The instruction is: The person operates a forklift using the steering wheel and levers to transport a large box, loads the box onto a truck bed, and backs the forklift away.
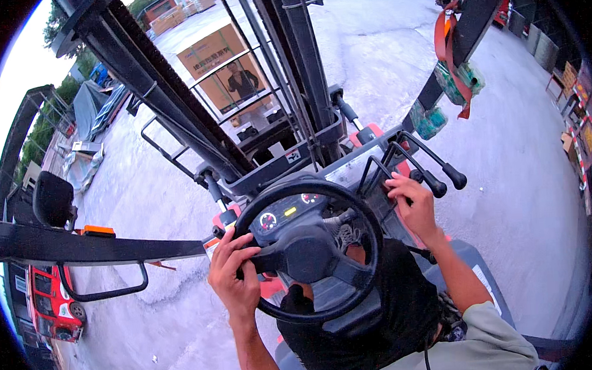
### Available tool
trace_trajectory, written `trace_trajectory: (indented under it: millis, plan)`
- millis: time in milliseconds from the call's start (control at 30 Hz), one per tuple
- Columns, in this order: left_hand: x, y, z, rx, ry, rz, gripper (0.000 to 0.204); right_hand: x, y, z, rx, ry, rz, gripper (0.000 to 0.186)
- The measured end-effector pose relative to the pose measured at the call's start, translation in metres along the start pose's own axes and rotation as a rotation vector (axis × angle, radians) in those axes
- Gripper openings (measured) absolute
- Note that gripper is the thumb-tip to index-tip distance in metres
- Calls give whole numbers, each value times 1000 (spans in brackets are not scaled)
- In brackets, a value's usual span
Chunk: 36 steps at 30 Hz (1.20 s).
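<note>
I sit at a forklift with a black steering wheel (378,248) before me. My left hand (235,268) is at the wheel's left side, its fingers curled over the rim. To the right of the wheel, my right hand (414,205) is closed at the nearest of several black control levers (369,171); the fingers hide that lever's end. Two round-knobbed levers (446,170) stand just right of this hand. Behind the wheel lies a dashboard (287,213) with gauges.
Ahead rises the dark mast (170,91). Beyond it is a large cardboard box (212,52), with a person (242,80) seen in front of it. A red vehicle (51,302) stands left. Tarpaulin-covered goods (94,105) lie far left; stacked goods (577,116) line the right.
</note>
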<state>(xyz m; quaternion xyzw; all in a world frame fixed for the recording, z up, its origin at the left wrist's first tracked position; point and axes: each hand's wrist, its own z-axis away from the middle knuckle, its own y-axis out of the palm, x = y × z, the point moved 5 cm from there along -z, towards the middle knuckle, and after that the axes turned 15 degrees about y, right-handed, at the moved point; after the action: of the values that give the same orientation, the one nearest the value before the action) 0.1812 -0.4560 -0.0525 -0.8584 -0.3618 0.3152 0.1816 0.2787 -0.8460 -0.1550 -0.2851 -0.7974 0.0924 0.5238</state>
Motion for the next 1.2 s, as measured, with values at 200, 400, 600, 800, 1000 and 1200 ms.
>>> trace_trajectory:
  millis: [200,400,600,800,1000,1200]
  plan:
    - [0,-2,-3,-12,-13,20,28,-1,3,1,-18,-29,46,15]
    - [2,-1,1,-9,-15,-9,28,0,6,-3,-31,14,23,15]
    - [3,1,-1,-35,4,-3,30,-7,7,-2,-54,-7,36,15]
    - [6,2,-3,-36,-6,4,30,0,5,-3,-51,-15,37,15]
    - [9,5,-3,-38,-14,38,31,1,8,-13,-51,-15,34,13]
    - [-2,3,7,20,23,-93,28,6,14,-27,-32,30,-6,12]
